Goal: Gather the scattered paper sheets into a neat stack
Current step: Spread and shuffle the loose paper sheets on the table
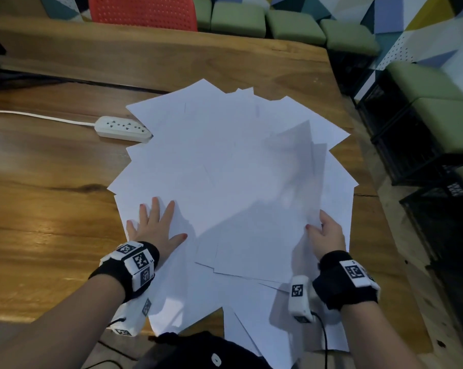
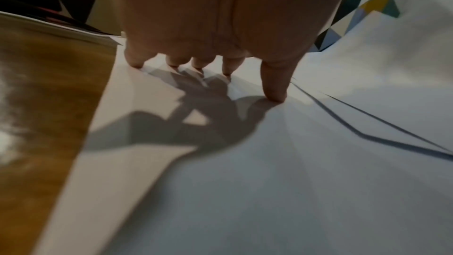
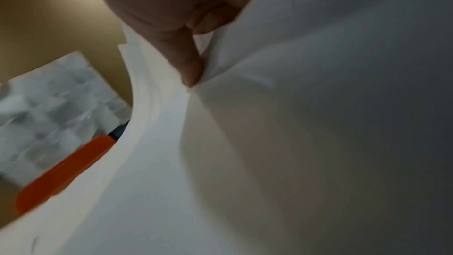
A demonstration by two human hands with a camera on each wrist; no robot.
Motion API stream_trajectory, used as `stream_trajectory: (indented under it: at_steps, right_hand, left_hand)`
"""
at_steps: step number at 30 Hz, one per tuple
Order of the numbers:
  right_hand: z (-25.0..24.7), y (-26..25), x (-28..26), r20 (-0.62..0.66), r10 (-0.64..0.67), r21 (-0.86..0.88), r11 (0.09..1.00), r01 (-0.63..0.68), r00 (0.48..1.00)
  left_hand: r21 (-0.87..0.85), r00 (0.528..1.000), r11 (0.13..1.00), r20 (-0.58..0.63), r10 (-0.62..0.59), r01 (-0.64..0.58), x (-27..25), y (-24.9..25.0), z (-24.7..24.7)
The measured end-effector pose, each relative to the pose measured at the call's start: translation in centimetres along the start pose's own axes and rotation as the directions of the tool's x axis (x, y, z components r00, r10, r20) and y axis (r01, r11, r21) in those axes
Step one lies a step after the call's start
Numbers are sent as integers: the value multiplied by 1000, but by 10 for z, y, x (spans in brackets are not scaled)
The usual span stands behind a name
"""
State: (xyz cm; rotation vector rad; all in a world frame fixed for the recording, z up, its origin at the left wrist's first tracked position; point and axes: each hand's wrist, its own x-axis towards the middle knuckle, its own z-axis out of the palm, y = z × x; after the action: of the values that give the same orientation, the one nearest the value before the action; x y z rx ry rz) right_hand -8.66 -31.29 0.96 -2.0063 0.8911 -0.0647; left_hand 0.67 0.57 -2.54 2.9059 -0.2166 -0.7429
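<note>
Several white paper sheets (image 1: 219, 161) lie fanned and overlapping across the wooden table (image 1: 49, 198). My left hand (image 1: 156, 225) lies flat with spread fingers on the sheets at the pile's left front; the left wrist view shows its fingertips (image 2: 274, 94) pressing on paper (image 2: 245, 181). My right hand (image 1: 323, 235) pinches a bunch of sheets (image 1: 299, 166) at the pile's right front and holds them lifted and curved. In the right wrist view the thumb (image 3: 188, 65) presses those sheets (image 3: 269, 143) against the fingers behind.
A white power strip (image 1: 124, 129) with its cable lies left of the pile, touching a sheet's edge. A red chair (image 1: 142, 12) and green stools (image 1: 291, 27) stand beyond the table's far edge. Black crates (image 1: 411, 145) sit to the right.
</note>
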Motion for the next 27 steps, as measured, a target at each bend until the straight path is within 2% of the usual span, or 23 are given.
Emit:
stream_trajectory:
  at_steps: [2,4,5,11,13,18,22,27]
  right_hand:
    - [-4,5,1,119,65,103,992,-77,991]
    - [-3,8,0,243,98,96,988,-124,965]
    - [-1,9,1,272,81,80,991,-106,959]
    - [-15,-22,9,205,-82,-94,990,103,975]
    - [-31,-31,12,189,-100,-166,977,132,977]
    - [-73,-49,13,144,-138,-181,970,163,980]
    - [-88,-53,10,83,-224,-101,967,232,971]
    - [-93,-57,12,4,-256,197,948,250,967]
  left_hand:
    - [7,1000,1000,-10,13,-13,2,-1,-2]
    - [17,1000,1000,-15,26,-26,4,1,-4]
    - [19,999,999,-11,34,-33,4,1,-5]
    - [24,999,999,27,31,-32,3,2,-12]
    - [16,1000,1000,27,13,-13,4,6,-15]
    - [-17,1000,1000,9,-15,15,7,11,-15]
    - [-36,1000,999,1,-25,25,11,13,-15]
    - [-47,1000,999,4,-27,27,16,13,-19]
